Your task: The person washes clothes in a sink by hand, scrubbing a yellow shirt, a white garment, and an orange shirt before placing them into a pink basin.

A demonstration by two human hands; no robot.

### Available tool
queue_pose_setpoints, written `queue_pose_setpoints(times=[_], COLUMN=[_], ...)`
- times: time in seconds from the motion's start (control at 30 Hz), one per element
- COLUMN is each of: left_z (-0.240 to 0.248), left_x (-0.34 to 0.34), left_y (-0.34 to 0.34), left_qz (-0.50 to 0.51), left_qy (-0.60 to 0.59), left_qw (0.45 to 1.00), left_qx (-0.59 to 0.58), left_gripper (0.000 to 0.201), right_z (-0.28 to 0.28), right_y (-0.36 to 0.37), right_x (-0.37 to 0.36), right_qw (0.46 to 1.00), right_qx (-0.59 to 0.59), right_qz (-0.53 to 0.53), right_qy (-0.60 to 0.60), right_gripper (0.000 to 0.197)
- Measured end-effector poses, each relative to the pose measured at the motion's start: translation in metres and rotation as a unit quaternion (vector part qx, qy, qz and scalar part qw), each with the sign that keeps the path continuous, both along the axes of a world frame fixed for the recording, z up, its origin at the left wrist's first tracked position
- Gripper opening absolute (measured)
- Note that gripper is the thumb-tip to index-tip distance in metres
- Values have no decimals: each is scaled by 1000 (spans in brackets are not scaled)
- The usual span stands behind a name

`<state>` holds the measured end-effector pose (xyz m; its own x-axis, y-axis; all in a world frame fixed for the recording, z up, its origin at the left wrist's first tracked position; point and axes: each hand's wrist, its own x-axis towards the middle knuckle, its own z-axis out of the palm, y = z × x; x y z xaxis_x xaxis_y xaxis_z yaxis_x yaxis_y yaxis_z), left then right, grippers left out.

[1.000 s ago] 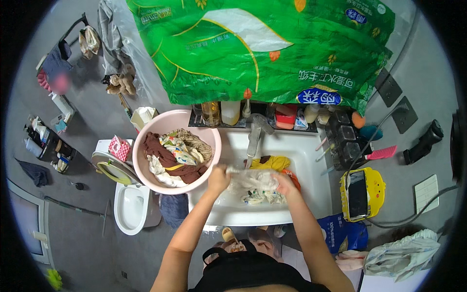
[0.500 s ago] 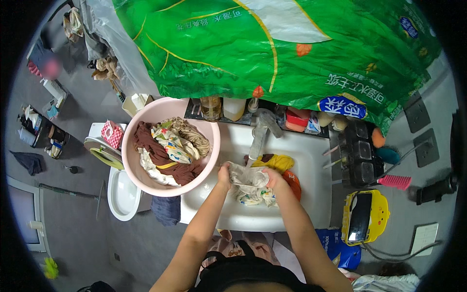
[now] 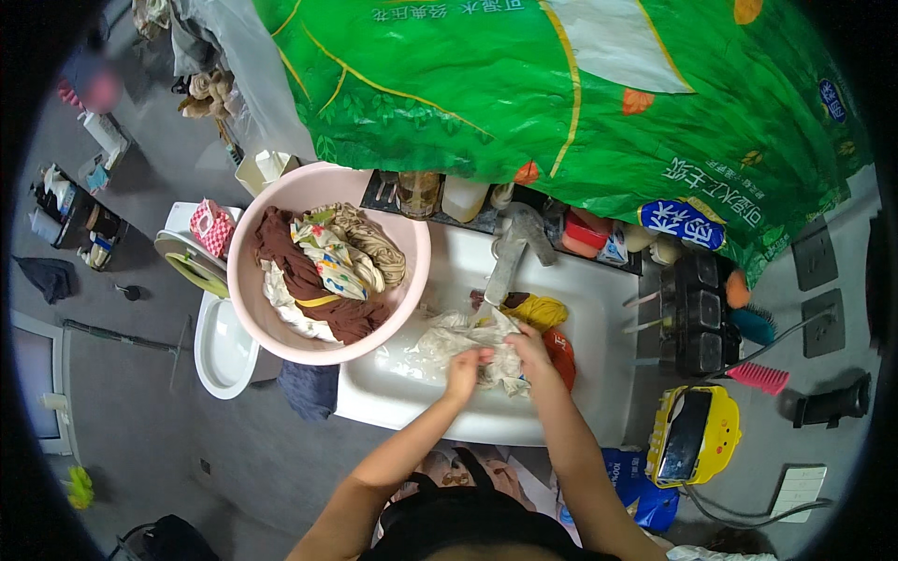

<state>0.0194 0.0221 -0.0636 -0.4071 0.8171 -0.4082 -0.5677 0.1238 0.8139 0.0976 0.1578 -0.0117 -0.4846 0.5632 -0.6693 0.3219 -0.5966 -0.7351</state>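
Left hand [image 3: 465, 370], right hand [image 3: 530, 350]: gripping pale cloth [image 3: 449, 342], closer together than before.
Sink [image 3: 606, 383]: pale cloth under hands; yellow cloth [image 3: 541, 312] beyond, orange cloth [image 3: 561, 357] rightward.
Pink basin [image 3: 409, 309]: left of hands, holding mixed clothes [image 3: 297, 273].

1. A green plastic sheet [image 3: 524, 103] spans the top.
2. A white toilet [image 3: 224, 363] stands at left, a red-checked packet [image 3: 212, 228] on its tank [image 3: 179, 219].
3. A pink comb [image 3: 759, 378] is near a teal brush [image 3: 752, 324].
4. A yellow case [image 3: 722, 432] holds a dark screen [image 3: 686, 436].
5. A blue bag [image 3: 650, 500] shows near the case.
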Motion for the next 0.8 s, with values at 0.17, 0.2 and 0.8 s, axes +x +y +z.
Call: queue_pose_setpoints(times=[0.17,0.2,0.8], left_z=[0,-7,39], left_x=[-8,-8,-4], left_y=[10,17,21], left_qz=[80,69,203], left_qy=[-323,-406,365], left_qw=[934,907,908], left_qx=[-128,-90,-20], left_gripper=[65,70,31], right_z=[123,132,-18], right_y=[-32,-36,-30], right_x=[13,23,23], right_qw=[994,992,986], right_qx=[92,112,-36], right_qz=[-4,10,-6], right_qy=[64,62,-160], right_gripper=[40,40,73])
